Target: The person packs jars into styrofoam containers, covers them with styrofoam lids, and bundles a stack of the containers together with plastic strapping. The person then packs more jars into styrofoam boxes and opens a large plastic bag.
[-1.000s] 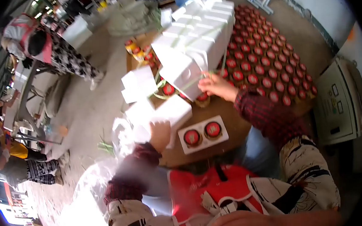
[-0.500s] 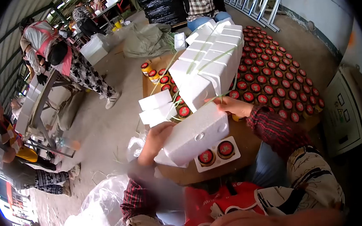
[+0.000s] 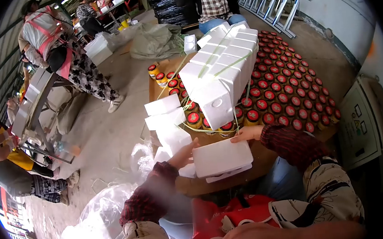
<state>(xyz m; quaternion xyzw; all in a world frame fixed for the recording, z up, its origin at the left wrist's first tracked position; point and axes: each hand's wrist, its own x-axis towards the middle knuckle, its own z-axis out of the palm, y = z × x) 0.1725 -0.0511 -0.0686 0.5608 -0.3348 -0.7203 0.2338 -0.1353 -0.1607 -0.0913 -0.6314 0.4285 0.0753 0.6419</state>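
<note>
A white foam box half sits right over the foam base in front of me, whose front edge peeks out below it; the two jars in that base are hidden. My left hand holds its left end at the upper corner, fingers around the edge. At the upper right corner, my right hand grips it with thumb on top. Just beyond stand red-lidded jars and a strapped stack of white foam boxes. Loose white foam pieces lie beside my left hand.
Rows of red-lidded jars cover the table's right side. Clear plastic bags lie on the floor at left. A seated person faces me across the table; others work at left. A metal cabinet stands at right, a ladder behind.
Both hands have brought the foam box half down over the two jars, from tilted to nearly level, covering them. The view has shifted slightly. The person at far left has straightened up.
</note>
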